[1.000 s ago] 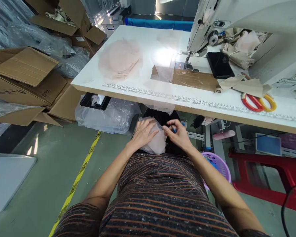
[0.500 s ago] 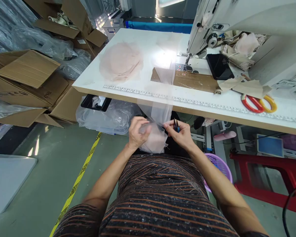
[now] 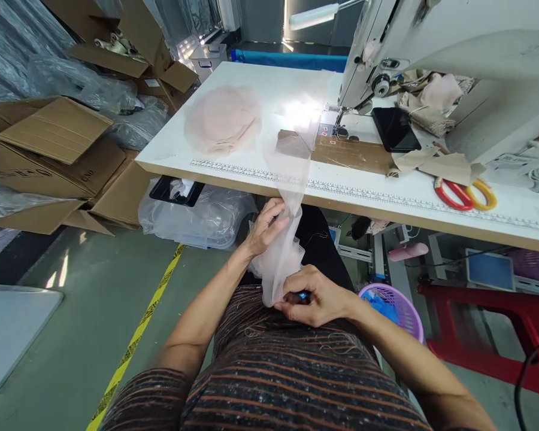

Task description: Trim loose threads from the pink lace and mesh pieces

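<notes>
A strip of sheer pale pink fabric (image 3: 291,170) runs from the tabletop over its front edge and down to my lap. My left hand (image 3: 266,227) is closed on the fabric just below the table edge. Lower, near my waist, my right hand (image 3: 317,296) pinches the fabric's end between thumb and fingers. Small thread snips (image 3: 303,296) with a blue part are tucked in that same hand, mostly hidden by the fingers. More of the fabric lies bunched on my lap between the hands. A stack of round sheer pink pieces (image 3: 224,120) rests on the table's left side.
A sewing machine (image 3: 368,78) stands on the white table (image 3: 251,170), with a cardboard strip (image 3: 354,154), a black phone (image 3: 395,129) and red-and-yellow scissors (image 3: 465,194) nearby. Cardboard boxes (image 3: 54,137) sit left. A purple basket (image 3: 408,311) and red stool (image 3: 489,335) are at right.
My right hand has moved down toward my waist, pulling the fabric's end into a long strip. My left hand has shifted slightly up and right, near the table edge.
</notes>
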`<state>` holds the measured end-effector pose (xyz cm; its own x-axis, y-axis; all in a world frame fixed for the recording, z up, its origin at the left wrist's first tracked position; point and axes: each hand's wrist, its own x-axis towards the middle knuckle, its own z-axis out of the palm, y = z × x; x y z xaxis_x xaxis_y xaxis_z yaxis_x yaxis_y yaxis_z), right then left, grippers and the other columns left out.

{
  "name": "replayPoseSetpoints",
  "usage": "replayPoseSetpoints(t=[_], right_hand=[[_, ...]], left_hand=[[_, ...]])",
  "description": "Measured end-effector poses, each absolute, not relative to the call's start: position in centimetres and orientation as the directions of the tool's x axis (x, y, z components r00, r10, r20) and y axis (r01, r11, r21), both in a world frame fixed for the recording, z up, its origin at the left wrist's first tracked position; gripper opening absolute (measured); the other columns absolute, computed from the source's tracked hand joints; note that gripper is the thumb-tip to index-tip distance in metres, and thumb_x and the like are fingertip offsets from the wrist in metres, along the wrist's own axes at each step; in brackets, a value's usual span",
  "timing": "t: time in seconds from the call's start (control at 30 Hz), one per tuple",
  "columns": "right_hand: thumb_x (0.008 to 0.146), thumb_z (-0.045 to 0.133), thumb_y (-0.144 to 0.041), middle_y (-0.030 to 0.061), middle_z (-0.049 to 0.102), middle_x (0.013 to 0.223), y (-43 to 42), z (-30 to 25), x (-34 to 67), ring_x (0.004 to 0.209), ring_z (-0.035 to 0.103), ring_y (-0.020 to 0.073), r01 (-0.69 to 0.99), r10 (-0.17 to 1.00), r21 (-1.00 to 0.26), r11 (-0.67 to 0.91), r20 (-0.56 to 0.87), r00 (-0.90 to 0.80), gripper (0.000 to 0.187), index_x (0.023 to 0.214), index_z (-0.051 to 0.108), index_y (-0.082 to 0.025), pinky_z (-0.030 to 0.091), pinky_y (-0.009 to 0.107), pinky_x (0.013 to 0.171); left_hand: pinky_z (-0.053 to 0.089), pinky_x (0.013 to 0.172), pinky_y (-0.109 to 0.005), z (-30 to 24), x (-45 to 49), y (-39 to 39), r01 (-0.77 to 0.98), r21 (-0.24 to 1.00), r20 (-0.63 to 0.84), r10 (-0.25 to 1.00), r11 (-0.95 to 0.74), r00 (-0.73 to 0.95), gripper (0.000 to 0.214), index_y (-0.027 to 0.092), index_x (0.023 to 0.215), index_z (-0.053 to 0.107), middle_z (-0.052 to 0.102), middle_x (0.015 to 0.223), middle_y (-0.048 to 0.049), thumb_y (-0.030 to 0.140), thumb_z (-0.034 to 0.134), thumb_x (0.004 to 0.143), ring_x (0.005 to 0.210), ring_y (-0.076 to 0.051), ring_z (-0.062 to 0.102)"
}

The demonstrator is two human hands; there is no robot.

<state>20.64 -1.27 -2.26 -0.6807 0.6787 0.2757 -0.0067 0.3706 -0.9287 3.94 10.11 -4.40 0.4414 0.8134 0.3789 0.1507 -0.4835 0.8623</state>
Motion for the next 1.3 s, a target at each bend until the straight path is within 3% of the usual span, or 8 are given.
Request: replayPoseSetpoints(t=[0.27, 0.43, 0.53, 0.67, 0.73, 0.83, 0.97, 1.3], right_hand=[[0.077, 0.061, -0.010, 0.0040, 0.073, 0.079, -2.0, -1.6, 20.6, 0.068, 0.064, 0.0109, -0.071, 0.518, -0.930, 0.361, 0.263, -0.814, 0.016, 0.086, 0.073, -0.015, 0.049, 0.019, 0.068], [0.078, 0.060, -0.011, 0.0041, 0.075, 0.082, -2.2, -1.5, 20.5, 0.071, 0.066, 0.0119, -0.056, 0.490, -0.939, 0.339, 0.227, -0.842, 0.017, 0.088, 0.074, -0.016, 0.049, 0.020, 0.069], [0.077, 0.060, -0.011, 0.0033, 0.074, 0.082, -2.2, -1.5, 20.9, 0.071, 0.065, 0.0120, -0.022, 0.497, -0.947, 0.320, 0.187, -0.847, 0.017, 0.086, 0.073, -0.016, 0.049, 0.020, 0.068], [0.082, 0.066, -0.022, 0.0004, 0.071, 0.078, -1.1, -1.6, 22.1, 0.064, 0.058, 0.0106, 0.146, 0.681, -0.954, 0.261, 0.075, -0.728, 0.014, 0.093, 0.073, -0.017, 0.046, 0.021, 0.062], [0.087, 0.066, -0.034, 0.0004, 0.069, 0.079, 0.1, -2.0, 22.7, 0.067, 0.057, 0.0119, 0.238, 0.836, -0.947, 0.214, 0.052, -0.547, 0.020, 0.096, 0.071, -0.017, 0.046, 0.022, 0.063], [0.099, 0.048, -0.049, 0.0011, 0.063, 0.075, 2.1, -3.0, 23.1, 0.066, 0.054, 0.0133, 0.319, 0.941, -0.940, 0.124, 0.008, -0.339, 0.041, 0.097, 0.070, -0.016, 0.042, 0.024, 0.060], [0.102, 0.030, -0.064, 0.0006, 0.058, 0.066, 3.8, -4.2, 22.6, 0.056, 0.048, 0.0124, 0.351, 0.947, -0.935, 0.057, -0.060, -0.314, 0.065, 0.091, 0.070, -0.014, 0.037, 0.026, 0.055], [0.094, 0.029, -0.078, -0.0023, 0.048, 0.057, 4.8, -3.5, 20.9, 0.055, 0.044, 0.0120, 0.345, 0.908, -0.924, 0.168, 0.009, -0.419, 0.070, 0.074, 0.059, -0.018, 0.034, 0.026, 0.056]], left_hand=[[0.034, 0.117, -0.048, -5.6, 3.3, 9.9, -0.109, 0.918, 0.377, 0.758, -0.380, 0.532, 0.055, 0.024, 0.116, 0.074, 0.061, 0.133, -0.0108, 0.063, 0.066, 0.078, 0.134, -0.035, 0.051], [0.048, 0.101, -0.047, -5.0, 2.8, 9.6, -0.082, 0.969, 0.225, 0.684, -0.235, 0.694, 0.044, 0.018, 0.071, 0.071, 0.072, 0.119, -0.0159, 0.062, 0.075, 0.070, 0.117, -0.036, 0.063], [0.053, 0.088, -0.039, -4.7, 2.6, 8.9, -0.055, 0.995, 0.099, 0.713, -0.085, 0.694, 0.044, 0.017, 0.063, 0.061, 0.076, 0.099, -0.0146, 0.055, 0.082, 0.069, 0.097, -0.029, 0.071], [0.050, 0.061, -0.024, -4.8, 2.1, 7.5, -0.014, 0.992, -0.096, 0.842, 0.122, 0.530, 0.043, 0.017, 0.086, 0.063, 0.067, 0.063, 0.0018, 0.046, 0.088, 0.067, 0.055, -0.012, 0.062], [0.048, 0.057, -0.022, -4.7, 1.7, 6.9, 0.009, 0.987, -0.145, 0.859, 0.161, 0.490, 0.046, 0.015, 0.094, 0.067, 0.066, 0.062, 0.0026, 0.045, 0.089, 0.066, 0.052, -0.010, 0.059], [0.047, 0.056, -0.021, -4.4, 1.3, 6.4, 0.037, 0.988, -0.152, 0.879, 0.153, 0.453, 0.039, 0.013, 0.088, 0.073, 0.070, 0.065, -0.0011, 0.045, 0.087, 0.070, 0.055, -0.010, 0.061], [0.049, 0.058, -0.022, -4.0, 1.1, 6.2, 0.017, 0.993, -0.110, 0.881, 0.116, 0.461, 0.034, 0.014, 0.085, 0.075, 0.073, 0.071, -0.0039, 0.047, 0.080, 0.079, 0.059, -0.012, 0.064], [0.049, 0.063, -0.022, -4.7, 1.0, 6.2, -0.044, 0.998, -0.015, 0.898, 0.038, 0.440, 0.034, 0.014, 0.081, 0.075, 0.073, 0.074, -0.0046, 0.048, 0.076, 0.083, 0.065, -0.013, 0.064]])
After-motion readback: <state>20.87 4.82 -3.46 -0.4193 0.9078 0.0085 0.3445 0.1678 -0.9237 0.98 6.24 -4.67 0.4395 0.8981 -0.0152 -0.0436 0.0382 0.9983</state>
